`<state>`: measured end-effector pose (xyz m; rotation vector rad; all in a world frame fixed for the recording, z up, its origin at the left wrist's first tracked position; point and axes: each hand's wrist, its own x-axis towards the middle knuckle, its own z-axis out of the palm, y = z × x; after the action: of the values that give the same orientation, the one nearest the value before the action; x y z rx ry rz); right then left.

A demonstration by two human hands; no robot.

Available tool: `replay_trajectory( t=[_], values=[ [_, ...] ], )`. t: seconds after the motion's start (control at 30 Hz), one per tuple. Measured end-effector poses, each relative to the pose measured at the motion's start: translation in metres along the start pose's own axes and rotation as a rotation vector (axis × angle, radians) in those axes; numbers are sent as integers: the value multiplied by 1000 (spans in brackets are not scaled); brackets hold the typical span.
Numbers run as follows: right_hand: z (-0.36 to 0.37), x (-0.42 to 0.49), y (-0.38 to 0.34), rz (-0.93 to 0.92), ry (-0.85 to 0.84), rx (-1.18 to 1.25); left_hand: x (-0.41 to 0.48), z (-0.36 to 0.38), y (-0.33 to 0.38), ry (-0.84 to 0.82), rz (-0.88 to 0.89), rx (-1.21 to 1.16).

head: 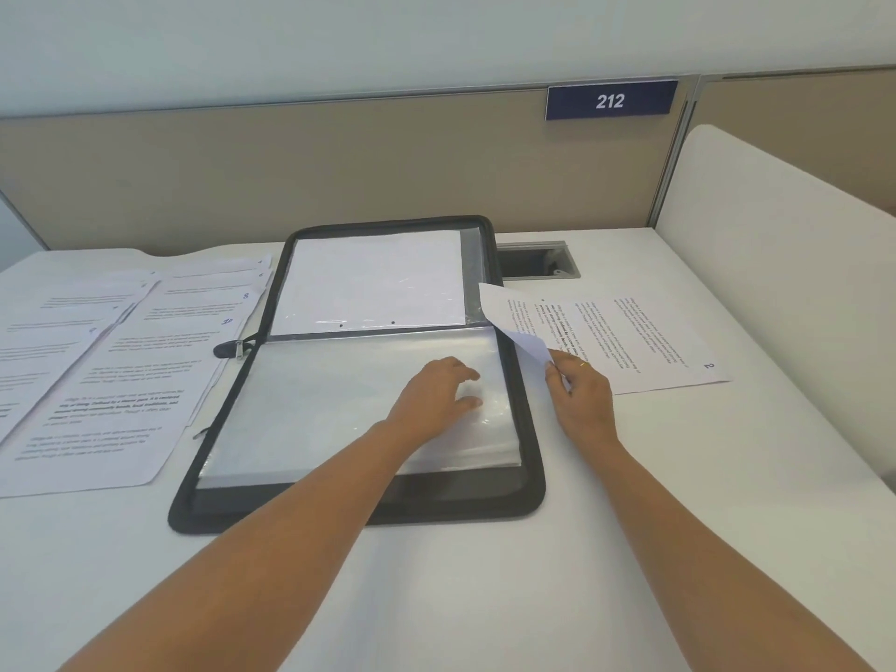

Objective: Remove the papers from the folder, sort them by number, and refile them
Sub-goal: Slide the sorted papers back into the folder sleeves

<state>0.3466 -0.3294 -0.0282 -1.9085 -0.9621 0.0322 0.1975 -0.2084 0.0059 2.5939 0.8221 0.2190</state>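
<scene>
A: Numbered papers (121,371) lie fanned at the left of the worktop (485,574), and the folder (526,429) is open in the centre.
B: The left hand (436,395) rests loosely on the sleeve (315,409); it should hold the mouth wide. The right hand (579,402) pinches a sheet (526,339) by its corner; slide it in flat.

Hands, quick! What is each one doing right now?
Left hand: open, fingers resting on a clear sleeve in the folder.
Right hand: pinching a lifted sheet of paper by its corner.
</scene>
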Motion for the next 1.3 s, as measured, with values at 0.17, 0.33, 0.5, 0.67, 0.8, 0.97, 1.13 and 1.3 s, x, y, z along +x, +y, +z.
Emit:
replay_trajectory(
  t=[0.17, 0.33, 0.5, 0.67, 0.8, 0.97, 1.13, 1.3],
  values=[
    [0, 2, 3, 3, -4, -31, 4, 14, 5, 16, -88, -55],
    [-1, 2, 1, 16, 8, -20, 1, 17, 7, 162, -163, -178],
    [-1, 3, 0, 55, 13, 25, -2, 15, 5, 287, -297, -441],
    [-3, 2, -1, 99, 69, 66, -6, 13, -4, 352, -323, -642],
    [-3, -1, -2, 64, 75, 48, -5, 3, -5, 209, -166, -535],
    [1, -4, 0, -39, 60, -24, 12, -11, -5, -39, -51, -111],
    [0, -2, -1, -136, 26, -109, 14, -24, -4, -79, 43, 74],
    [-5, 5, -12, -307, -136, -218, 9, -30, -1, -28, 216, 44]
  ],
)
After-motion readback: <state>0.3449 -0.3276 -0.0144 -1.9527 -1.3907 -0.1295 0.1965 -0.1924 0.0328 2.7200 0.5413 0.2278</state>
